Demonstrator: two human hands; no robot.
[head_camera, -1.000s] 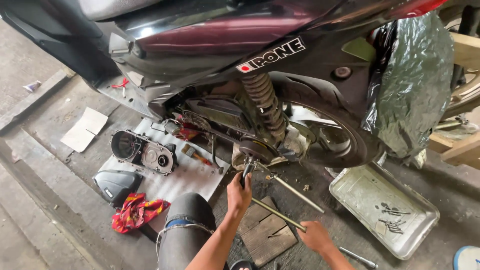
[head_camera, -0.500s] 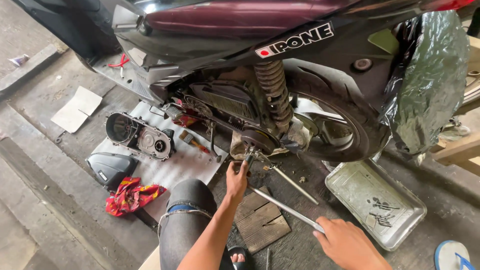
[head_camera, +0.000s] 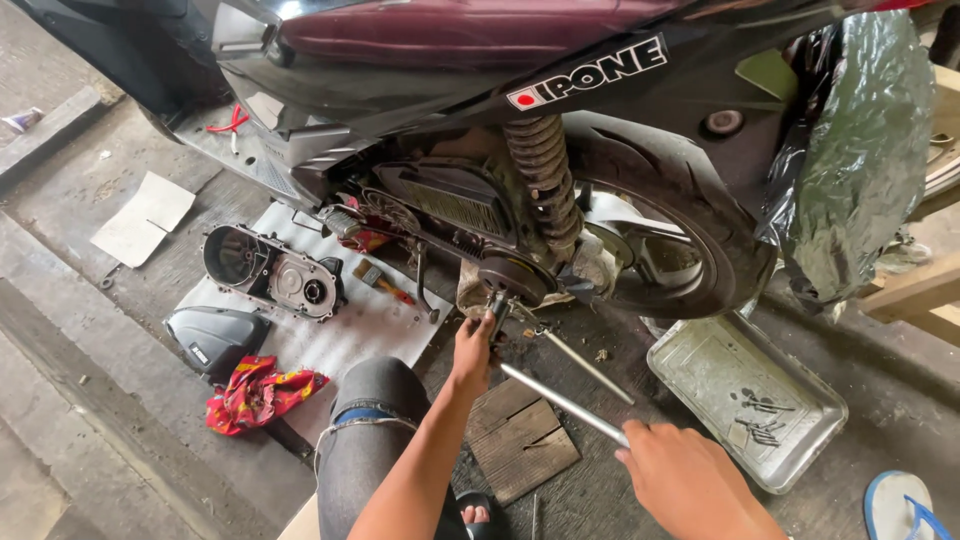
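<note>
A dark maroon scooter (head_camera: 480, 60) stands over me with its side cover off, showing the rear spring (head_camera: 545, 180) and the rear wheel (head_camera: 690, 240). My left hand (head_camera: 472, 352) reaches up and grips a small tool (head_camera: 497, 312) set against the round hub part (head_camera: 512, 278) under the spring. My right hand (head_camera: 685, 482) holds the near end of a long metal bar (head_camera: 562, 403) that points toward the hub. A second thin rod (head_camera: 585, 364) lies just beyond it.
A removed engine cover (head_camera: 272, 275) lies on white sheeting with a brush (head_camera: 380, 282). A black plastic panel (head_camera: 215, 338) and a red rag (head_camera: 258, 392) lie near my knee (head_camera: 370, 430). A metal tray (head_camera: 745, 395) with screws sits right. Wooden boards (head_camera: 520, 440) lie below.
My view has shifted closer and slightly right. My right hand has moved up along the long bar, and my left hand stays at the hub on the small tool.
</note>
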